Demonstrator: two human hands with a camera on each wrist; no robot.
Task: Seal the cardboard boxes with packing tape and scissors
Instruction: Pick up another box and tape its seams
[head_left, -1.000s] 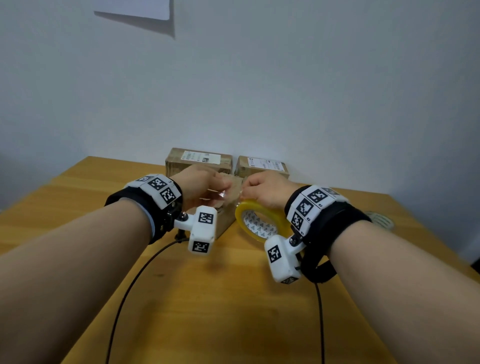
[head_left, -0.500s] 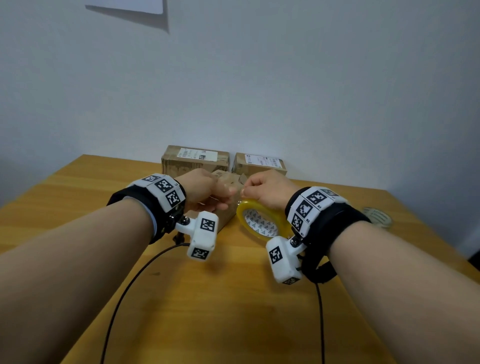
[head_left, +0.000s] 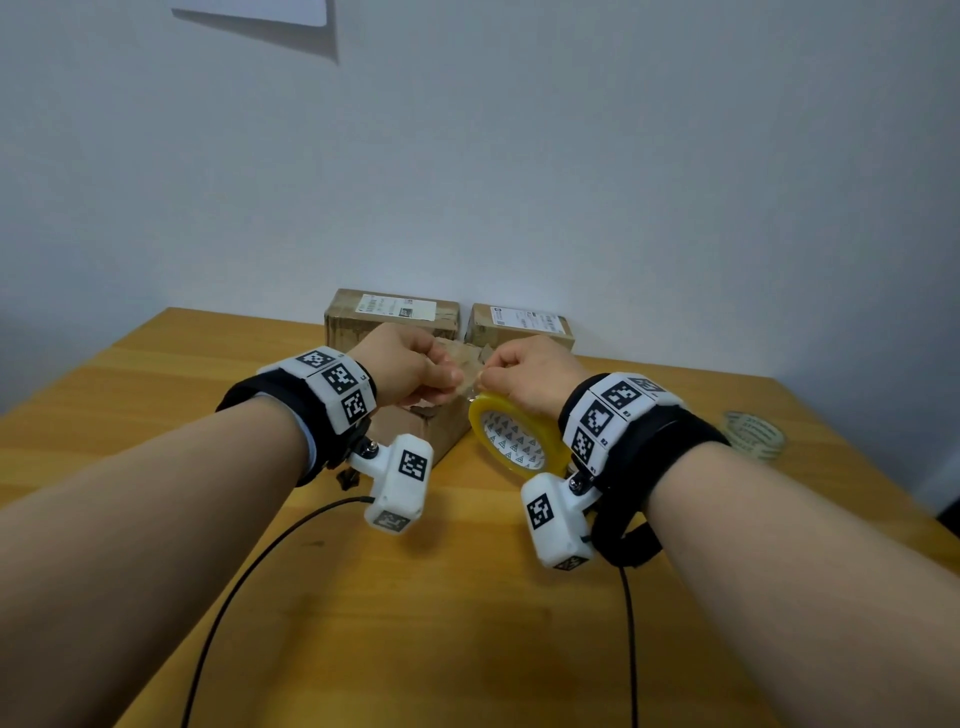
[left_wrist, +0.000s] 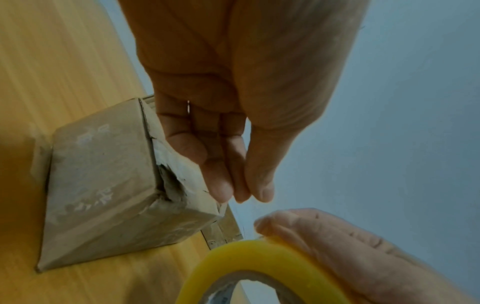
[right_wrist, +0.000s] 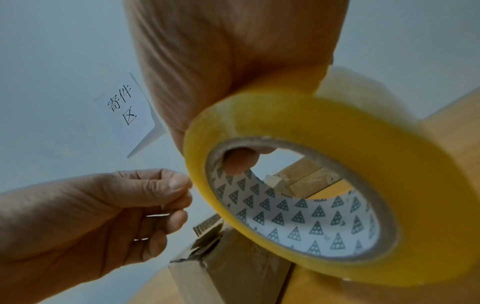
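Observation:
My right hand (head_left: 501, 375) grips a yellow packing tape roll (head_left: 519, 441), with a fingertip inside its patterned core (right_wrist: 241, 162). My left hand (head_left: 448, 382) pinches thumb against fingers (left_wrist: 246, 195) right at the roll's edge (right_wrist: 197, 164), apparently on the clear tape's free end. Just below and behind both hands stands a small worn cardboard box (head_left: 415, 434), its torn top corner (left_wrist: 168, 185) showing. Two more labelled boxes (head_left: 390, 317) (head_left: 519, 326) stand by the wall. No scissors are in view.
A second, clear tape roll (head_left: 754, 434) lies on the wooden table (head_left: 467, 623) at the right. Black cables (head_left: 249, 571) trail from both wrist cameras toward the near edge. A paper sign (right_wrist: 124, 115) hangs on the wall.
Both hands have stayed close together over the near box and risen slightly. The left fingertips sit a little nearer the roll.

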